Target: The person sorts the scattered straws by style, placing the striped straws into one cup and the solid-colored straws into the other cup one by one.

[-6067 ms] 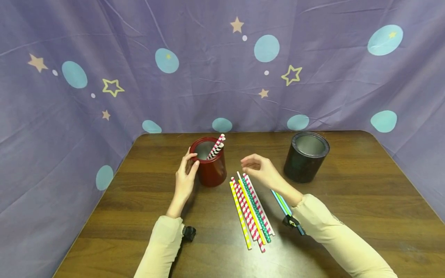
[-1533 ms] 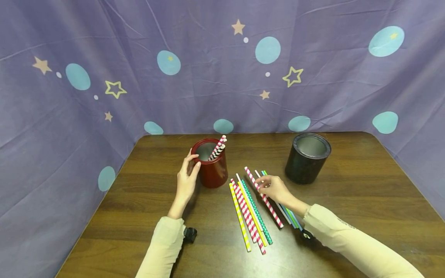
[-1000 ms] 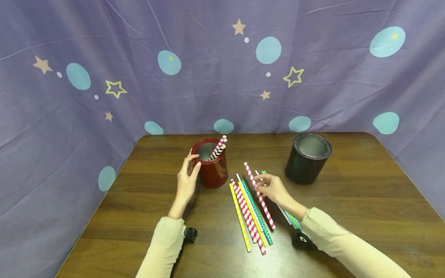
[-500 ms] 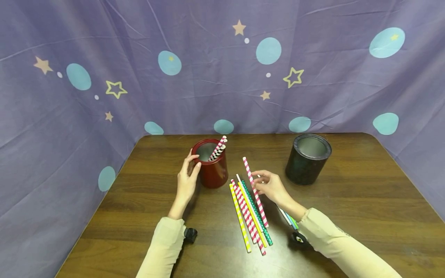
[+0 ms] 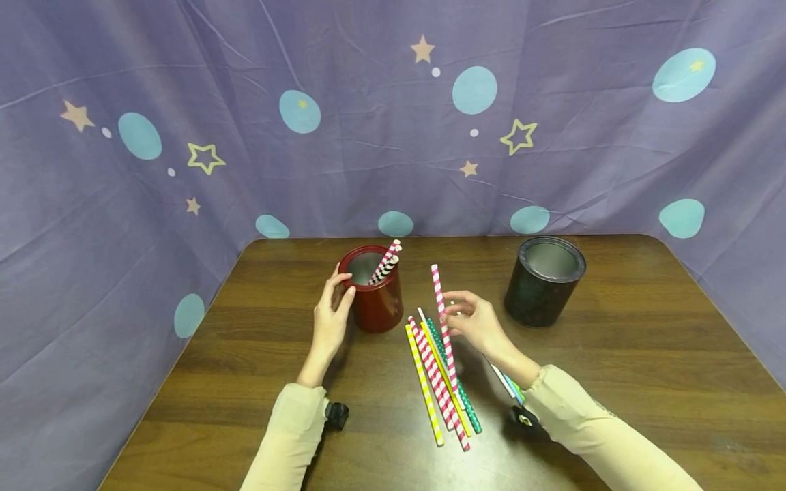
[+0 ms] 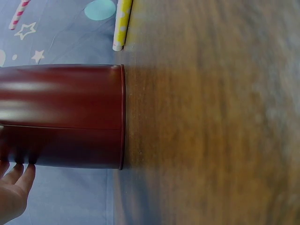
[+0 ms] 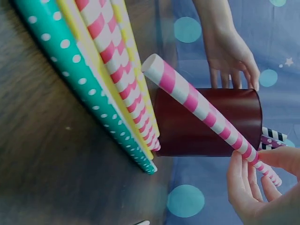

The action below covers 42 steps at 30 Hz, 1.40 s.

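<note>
In the head view my left hand [image 5: 331, 315] holds the dark red can [image 5: 376, 307] near its top, thumb and fingers around its left side. Several pink-striped and black-striped paper straws [image 5: 385, 266] lean out of that can. My right hand [image 5: 480, 327] pinches a pink-and-white striped paper straw [image 5: 439, 300] between thumb and fingers. The right wrist view has this held straw [image 7: 206, 112] slanting across the red can [image 7: 187, 126], raised off the table. More paper straws [image 5: 437, 382] lie side by side beneath it: yellow, pink-striped, white and green dotted.
A black can [image 5: 539, 290] with an open top stands at the right back of the wooden table [image 5: 645, 327]. White, blue and green straws [image 5: 510, 382] lie partly hidden under my right forearm. A purple curtain [image 5: 368, 164] hangs behind the table.
My right hand, first without a straw, now has a pink-striped one and has brought it up and left from beside the blue-green straws. The left hand stays on the red can.
</note>
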### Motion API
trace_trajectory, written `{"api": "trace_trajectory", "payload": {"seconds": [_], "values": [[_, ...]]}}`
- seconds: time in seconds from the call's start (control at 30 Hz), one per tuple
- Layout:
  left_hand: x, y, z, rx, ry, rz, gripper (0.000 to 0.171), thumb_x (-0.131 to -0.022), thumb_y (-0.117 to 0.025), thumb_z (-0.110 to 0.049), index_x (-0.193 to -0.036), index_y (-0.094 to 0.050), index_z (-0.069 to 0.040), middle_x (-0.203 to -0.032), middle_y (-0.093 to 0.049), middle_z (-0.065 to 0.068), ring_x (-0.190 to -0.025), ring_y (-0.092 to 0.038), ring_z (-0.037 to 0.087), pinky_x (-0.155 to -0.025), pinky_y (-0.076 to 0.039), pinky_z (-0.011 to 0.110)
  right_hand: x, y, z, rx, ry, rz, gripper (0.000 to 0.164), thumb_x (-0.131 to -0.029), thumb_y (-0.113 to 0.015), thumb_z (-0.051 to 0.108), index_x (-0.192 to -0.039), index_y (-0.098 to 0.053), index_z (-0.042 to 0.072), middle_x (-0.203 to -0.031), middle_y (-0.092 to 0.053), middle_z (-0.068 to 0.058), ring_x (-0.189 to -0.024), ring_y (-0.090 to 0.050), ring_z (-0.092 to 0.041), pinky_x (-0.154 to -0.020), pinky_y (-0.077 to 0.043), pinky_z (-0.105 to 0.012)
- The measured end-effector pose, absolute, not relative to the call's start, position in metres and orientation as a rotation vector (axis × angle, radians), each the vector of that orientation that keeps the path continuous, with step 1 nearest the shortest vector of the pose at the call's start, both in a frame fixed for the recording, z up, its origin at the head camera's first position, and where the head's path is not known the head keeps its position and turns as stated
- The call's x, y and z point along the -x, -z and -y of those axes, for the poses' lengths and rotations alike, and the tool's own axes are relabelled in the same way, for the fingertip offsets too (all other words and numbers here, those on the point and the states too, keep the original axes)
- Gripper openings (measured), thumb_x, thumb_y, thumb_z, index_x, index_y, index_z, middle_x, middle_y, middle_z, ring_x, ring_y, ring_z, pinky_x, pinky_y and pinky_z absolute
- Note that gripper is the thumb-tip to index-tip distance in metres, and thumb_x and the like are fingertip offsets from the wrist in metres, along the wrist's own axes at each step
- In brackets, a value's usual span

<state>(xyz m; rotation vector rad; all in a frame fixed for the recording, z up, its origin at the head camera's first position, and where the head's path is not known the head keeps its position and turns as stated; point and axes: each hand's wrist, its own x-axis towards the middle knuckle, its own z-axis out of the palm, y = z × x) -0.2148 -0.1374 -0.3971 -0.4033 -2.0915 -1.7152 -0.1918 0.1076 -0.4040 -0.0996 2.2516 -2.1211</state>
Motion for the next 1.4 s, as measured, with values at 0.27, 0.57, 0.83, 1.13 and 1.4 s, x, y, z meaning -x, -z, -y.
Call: {"api": "trace_trajectory", "payload": {"seconds": [0.27, 0.57, 0.83, 1.13, 1.4], "values": [[0.215, 0.397, 0.138, 0.39, 1.709, 2.106, 0.029, -0.089, -0.05, -0.003, -0.114, -0.047, 0.011, -0.138, -0.033, 0.019, -0.121, -0.04, 0.027, -0.1, -0.034, 0.026, 0.19, 0.393, -0.104, 0.121, 2.226, -2.198, 0.042, -0.074, -0.054, -0.012, -0.115, -0.048, -0.006, -0.08, -0.059, -0.008, -0.066, -0.061, -0.008, -0.062, -0.055, -0.031], [0.214, 0.397, 0.138, 0.383, 1.717, 2.124, 0.029, -0.089, -0.049, -0.004, -0.115, -0.047, 0.008, -0.139, -0.032, 0.017, -0.121, -0.04, 0.025, -0.1, -0.034, 0.025, 0.186, 0.384, -0.1, 0.092, 2.309, -2.164, 0.044, -0.076, -0.052, -0.015, -0.118, -0.042, -0.006, -0.087, -0.057, -0.013, -0.068, -0.061, -0.009, -0.066, -0.055, -0.031], [0.214, 0.397, 0.137, 0.39, 1.711, 2.108, 0.029, -0.089, -0.05, -0.003, -0.114, -0.047, 0.01, -0.138, -0.033, 0.019, -0.121, -0.039, 0.027, -0.1, -0.033, 0.026, 0.184, 0.373, -0.098, 0.075, 2.39, -2.121, 0.044, -0.076, -0.05, -0.017, -0.117, -0.038, -0.006, -0.091, -0.056, -0.017, -0.069, -0.06, -0.007, -0.07, -0.054, -0.034], [0.214, 0.397, 0.137, 0.392, 1.714, 2.113, 0.03, -0.089, -0.05, -0.004, -0.115, -0.047, 0.011, -0.138, -0.032, 0.018, -0.122, -0.039, 0.026, -0.1, -0.033, 0.025, 0.183, 0.354, -0.097, 0.127, 2.494, -2.068, 0.038, -0.077, -0.049, -0.015, -0.113, -0.038, -0.005, -0.092, -0.054, -0.011, -0.071, -0.061, -0.009, -0.071, -0.054, -0.033], [0.214, 0.398, 0.138, 0.404, 1.715, 2.107, 0.03, -0.089, -0.049, -0.004, -0.115, -0.046, 0.011, -0.138, -0.032, 0.019, -0.122, -0.038, 0.027, -0.1, -0.032, 0.023, 0.203, 0.369, -0.099, 0.426, 2.748, -1.835, 0.035, -0.08, -0.058, -0.005, -0.109, -0.04, -0.002, -0.093, -0.054, -0.011, -0.079, -0.062, -0.018, -0.071, -0.054, -0.034]]}}
